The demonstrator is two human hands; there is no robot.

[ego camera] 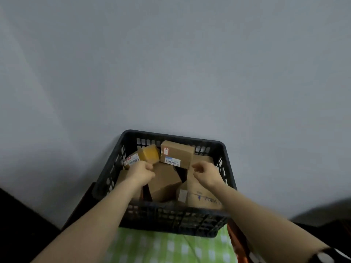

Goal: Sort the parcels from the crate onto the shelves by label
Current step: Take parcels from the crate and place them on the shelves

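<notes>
We find the black crate (171,219) crowded with cardboard parcels (163,184), a labelled box (176,154) against its far wall; no shelf shows, so we judge sorting barely begun. Left hand (141,172) is balled over the crate's left side, grip unclear; right hand (205,174) hangs loosely curled over its right side, empty.

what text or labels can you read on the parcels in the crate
Nothing reads cleanly.
Red-bordered sticker on back box: one dark mark, unclear.
Blue-white label, same box: blurred.
Label on yellow-taped parcel: blurred.
Dark print on right box: blurred.
</notes>
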